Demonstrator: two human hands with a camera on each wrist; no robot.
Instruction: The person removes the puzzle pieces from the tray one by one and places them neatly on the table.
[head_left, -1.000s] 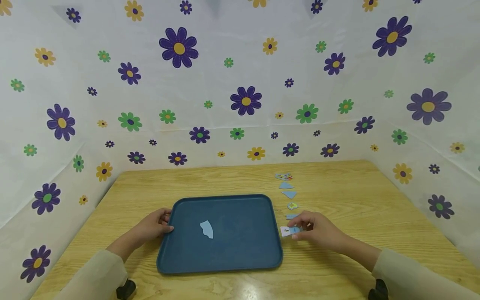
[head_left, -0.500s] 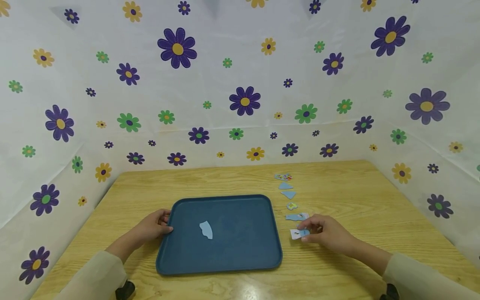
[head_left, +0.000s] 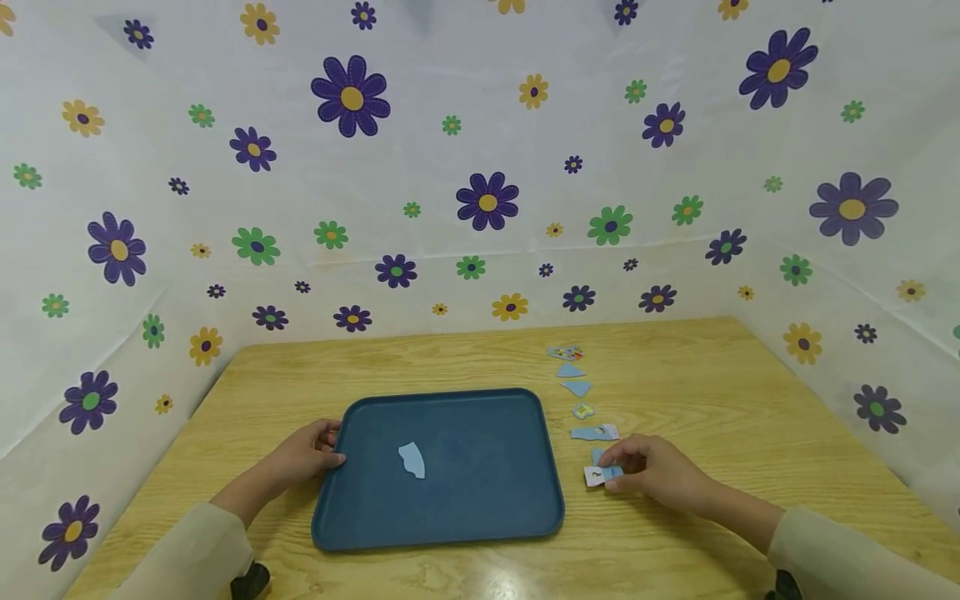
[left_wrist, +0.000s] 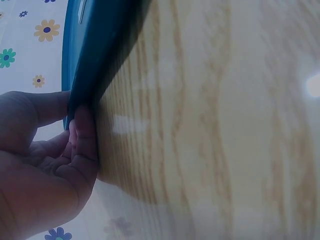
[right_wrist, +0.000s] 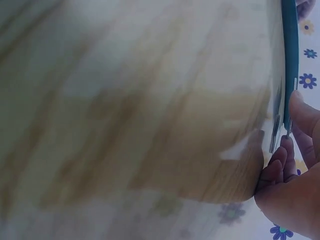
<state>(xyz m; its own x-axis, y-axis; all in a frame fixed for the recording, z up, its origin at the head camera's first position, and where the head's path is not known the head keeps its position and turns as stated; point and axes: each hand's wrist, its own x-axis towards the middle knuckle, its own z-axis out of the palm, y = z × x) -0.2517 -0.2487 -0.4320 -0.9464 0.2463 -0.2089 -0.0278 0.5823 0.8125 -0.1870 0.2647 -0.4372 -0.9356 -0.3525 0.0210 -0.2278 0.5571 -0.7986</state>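
My left hand (head_left: 302,457) grips the left rim of a dark blue tray (head_left: 487,508); in the left wrist view the thumb and fingers (left_wrist: 86,134) pinch its edge. One light blue puzzle piece (head_left: 413,461) lies in the tray, left of its middle. Right of the tray, my right hand (head_left: 660,471) pinches a white and light blue puzzle piece (head_left: 592,477) between thumb and fingers, low over the table. That piece shows edge-on as a thin strip in the right wrist view. Another blue piece (head_left: 597,455) peeks out behind it, partly hidden by the fingers.
Several puzzle pieces form a column beyond the right hand: a long blue and pink one (head_left: 595,433), a yellow-green one (head_left: 583,411), two plain blue ones and a colourful one (head_left: 566,353) farthest back. A flowered white cloth (head_left: 420,150) hangs around the wooden table (head_left: 675,367).
The right hand has moved right and slightly toward me with its puzzle piece, away from the tray's edge, uncovering the long blue and pink piece. The left hand stays at the rim.
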